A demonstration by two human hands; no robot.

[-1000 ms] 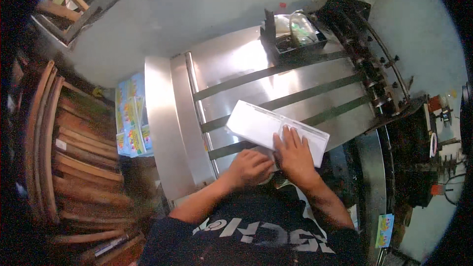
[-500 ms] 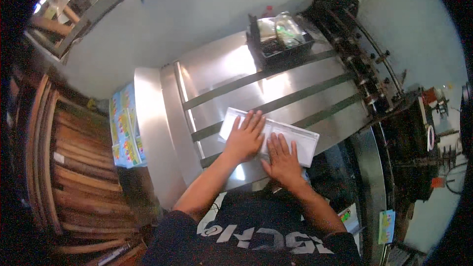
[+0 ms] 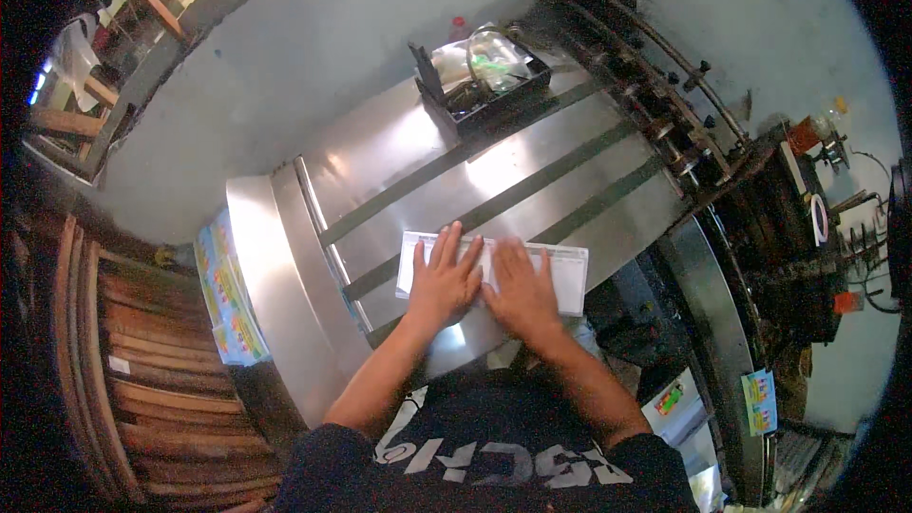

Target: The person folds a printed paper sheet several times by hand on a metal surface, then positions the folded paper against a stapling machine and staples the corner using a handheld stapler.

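Observation:
A long white paper pad or stack of printed slips (image 3: 569, 283) lies flat near the front edge of a shiny metal table (image 3: 380, 214) crossed by dark strips. Resting on its left part is my left hand (image 3: 446, 280), palm down with fingers spread. My right hand (image 3: 522, 294) lies on the middle of the paper, close beside the left, its fingers stretched out and slightly blurred. Neither hand grips anything. Much of the paper's middle is hidden under both hands.
A black tray (image 3: 499, 95) with plastic bags stands at the table's back. Dark machine rails (image 3: 655, 104) run along the right. Colourful printed sheets (image 3: 228, 294) are stacked at the left, beyond the curved metal edge. Wooden boards (image 3: 171, 370) fill a rack at lower left.
The head view has shifted and turned. The paper now lies more level in the picture. Both hands stay on it, and the right hand's fingers have moved up towards its far edge.

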